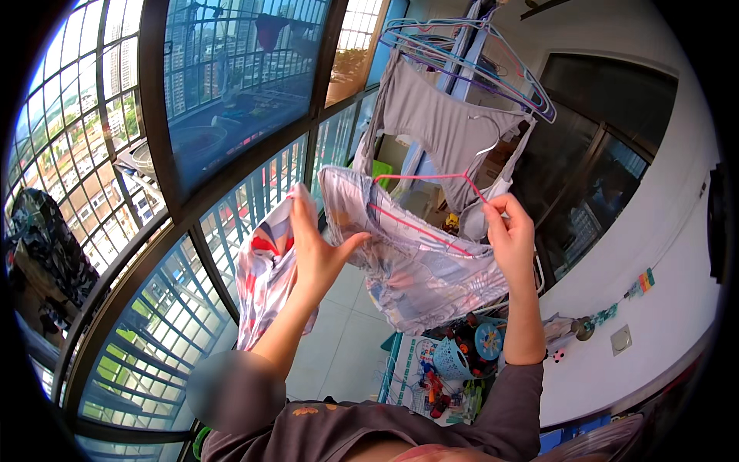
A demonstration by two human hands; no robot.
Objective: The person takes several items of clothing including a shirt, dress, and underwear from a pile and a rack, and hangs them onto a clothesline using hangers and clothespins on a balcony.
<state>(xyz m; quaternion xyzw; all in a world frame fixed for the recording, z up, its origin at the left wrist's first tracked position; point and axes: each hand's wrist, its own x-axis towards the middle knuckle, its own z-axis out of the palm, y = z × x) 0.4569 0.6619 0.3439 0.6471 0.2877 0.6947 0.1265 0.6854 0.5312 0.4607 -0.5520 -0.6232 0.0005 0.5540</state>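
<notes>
My right hand (pixel 508 231) pinches a pink clothes hanger (pixel 424 176) with a bare metal hook, near its right shoulder. From this hanger hangs a pale printed garment (pixel 433 277) with an elastic waistband, its right end close by my right fingers. To the left, my left hand (pixel 317 248) is raised with the thumb spread towards the waistband. A second length of cloth with red and grey print (pixel 262 271) hangs at the left fingertips. Whether the left fingers grip it, or whether both cloths are one garment, I cannot tell.
A grey garment (pixel 444 110) and several hangers (pixel 462 49) hang just beyond. Barred windows with a dark frame (pixel 185 213) run along the left. Lower right, a table (pixel 407 369) holds toys and a light-blue basket (pixel 453 358), beside a white wall (pixel 612 277).
</notes>
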